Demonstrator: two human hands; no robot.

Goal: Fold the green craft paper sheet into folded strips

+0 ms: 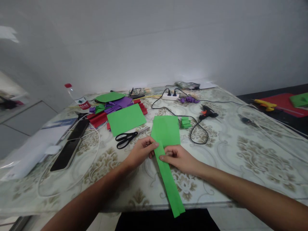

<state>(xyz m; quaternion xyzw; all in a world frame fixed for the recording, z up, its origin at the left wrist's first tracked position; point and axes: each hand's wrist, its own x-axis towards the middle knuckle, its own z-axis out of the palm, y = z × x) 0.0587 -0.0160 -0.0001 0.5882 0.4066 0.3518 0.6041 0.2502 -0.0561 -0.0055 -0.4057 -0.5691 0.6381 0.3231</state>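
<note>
A long folded strip of green paper (169, 179) runs from the middle of the table down past its front edge. My left hand (143, 150) pinches the strip's upper end, thumb on top. Lower down, my right hand (179, 158) grips the strip's right edge between thumb and fingers. Behind both hands a wider green sheet (166, 128) lies flat; I cannot tell whether it joins the strip. Black-handled scissors (126, 139) rest left of my left hand. A small bundle of cut green pieces (185, 122) sits right of the wider sheet.
At back left are a green rectangle (126, 119), purple paper (117, 105) and red paper (97, 119). A black glue gun (208, 113) with its cord lies right, near a power strip (170, 96). Phones (67, 154) and a bottle (80, 101) stand left; a yellow glue gun (266, 104) lies far right.
</note>
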